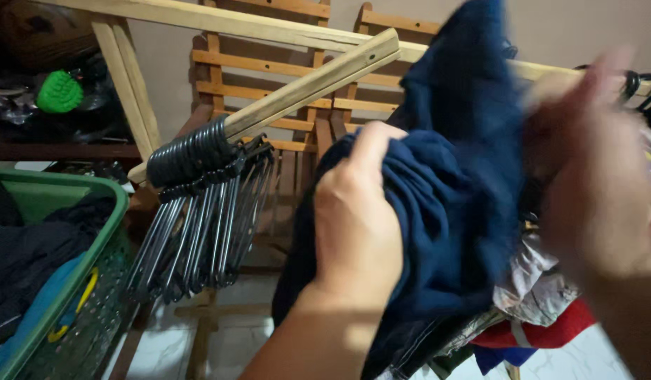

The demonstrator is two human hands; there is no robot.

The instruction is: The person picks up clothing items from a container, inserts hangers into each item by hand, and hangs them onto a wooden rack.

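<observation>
Head view: a dark blue garment point(452, 197) is seen bunched up in the middle of the picture, in front of a wooden drying rack point(269, 28). The left hand point(357, 225) is clamped on a fold of the cloth, its fingers curled over the top of the bunch. The right hand point(593, 176) is raised just beside the garment on the right and is heavily blurred, so whether it is gripping the cloth or is spread open cannot be told. A bundle of black hangers point(199, 211) is hung on a slanted wooden bar point(304, 88) to the left of the garment. A green laundry basket point(65, 281) with dark and blue clothes in it is seen at the lower left. Other clothes, among them a red piece point(544, 331), are seen hanging below the right hand. Wooden folding chairs point(269, 70) are leaned against the wall behind the rack.
</observation>
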